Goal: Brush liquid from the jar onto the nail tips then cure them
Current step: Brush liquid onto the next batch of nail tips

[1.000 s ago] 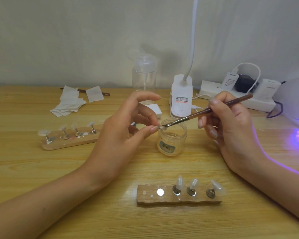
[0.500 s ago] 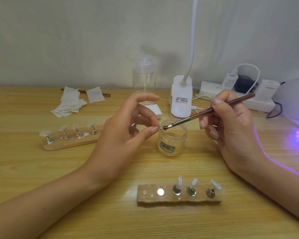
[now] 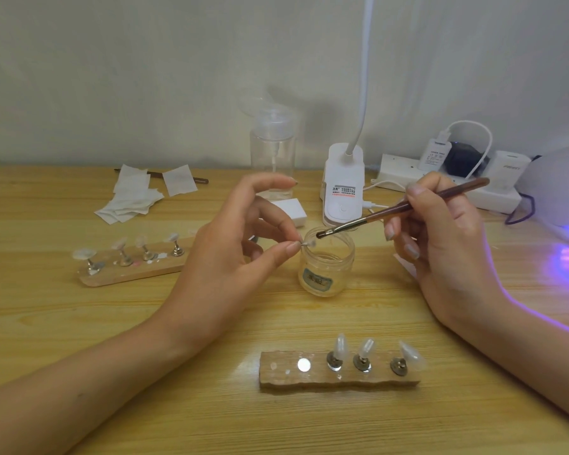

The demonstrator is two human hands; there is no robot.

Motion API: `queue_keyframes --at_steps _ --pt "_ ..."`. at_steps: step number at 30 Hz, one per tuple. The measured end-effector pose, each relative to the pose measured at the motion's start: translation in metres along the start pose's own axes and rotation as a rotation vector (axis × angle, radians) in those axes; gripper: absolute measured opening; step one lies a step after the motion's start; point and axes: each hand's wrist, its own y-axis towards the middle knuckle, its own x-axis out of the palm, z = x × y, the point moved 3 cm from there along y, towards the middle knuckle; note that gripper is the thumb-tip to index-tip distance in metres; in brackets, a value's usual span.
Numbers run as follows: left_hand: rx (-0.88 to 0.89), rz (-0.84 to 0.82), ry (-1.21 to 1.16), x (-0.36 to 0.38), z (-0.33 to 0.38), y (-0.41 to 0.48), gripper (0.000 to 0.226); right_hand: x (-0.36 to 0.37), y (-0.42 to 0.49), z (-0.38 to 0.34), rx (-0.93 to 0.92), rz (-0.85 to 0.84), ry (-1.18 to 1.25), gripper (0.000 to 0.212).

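Note:
A small open glass jar (image 3: pixel 326 269) with a label stands mid-table. My left hand (image 3: pixel 237 254) pinches a clear nail tip (image 3: pixel 309 242) between thumb and fingers, just above the jar's left rim. My right hand (image 3: pixel 440 244) grips a brown brush (image 3: pixel 401 208); its dark bristles touch the nail tip. A near wooden holder (image 3: pixel 339 377) carries three nail tips on metal stands and one bare magnet spot. A far wooden holder (image 3: pixel 132 267) at the left carries several nail tips. The curing lamp (image 3: pixel 562 192) glows purple at the right edge.
A clear pump bottle (image 3: pixel 272 152), a white desk lamp base (image 3: pixel 344 188) and a power strip (image 3: pixel 447 182) with plugs line the back. Wipes (image 3: pixel 135 198) and a second brush lie back left. A small white block (image 3: pixel 289 208) sits behind my left hand.
The brush tip has lifted slightly and stroked along the pinched nail tip above the jar. My left hand has held nearly still.

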Motion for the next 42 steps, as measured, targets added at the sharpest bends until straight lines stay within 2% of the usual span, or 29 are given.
queue_keyframes --at_steps 3,8,12,17,21,26,29,32,42 --pt "0.002 0.003 0.007 0.0001 0.0000 0.0000 0.052 0.0052 -0.0020 -0.0017 -0.039 -0.070 -0.005 0.023" --pt "-0.001 0.004 0.006 0.0006 0.0007 0.0002 0.051 0.0003 0.0001 -0.0002 0.002 0.010 -0.032 0.028" --pt "-0.001 0.003 0.011 0.0006 0.0011 -0.0003 0.051 0.0055 -0.0015 -0.0020 -0.042 -0.070 -0.006 0.026" --pt "0.000 0.003 0.018 0.0008 0.0010 0.0000 0.049 0.0010 -0.0003 -0.0009 0.004 0.021 -0.028 0.029" --pt "0.002 0.006 0.023 0.0009 0.0001 -0.0001 0.050 0.0067 -0.0029 -0.0036 -0.063 -0.074 -0.002 0.022" --pt "0.002 0.005 0.018 0.0010 -0.0006 0.0002 0.049 0.0021 -0.0012 -0.0015 -0.020 0.014 -0.048 0.028" --pt "0.001 0.003 0.017 0.0005 -0.0004 0.0001 0.049 0.0034 -0.0019 -0.0037 -0.064 -0.018 0.014 0.023" --pt "-0.003 0.002 0.018 0.0006 0.0001 -0.0002 0.049 0.0057 -0.0024 -0.0033 -0.070 -0.070 -0.023 0.020" --pt "-0.008 0.005 0.021 0.0011 0.0016 -0.0006 0.049 0.0029 -0.0011 -0.0023 -0.061 -0.019 -0.081 0.025"
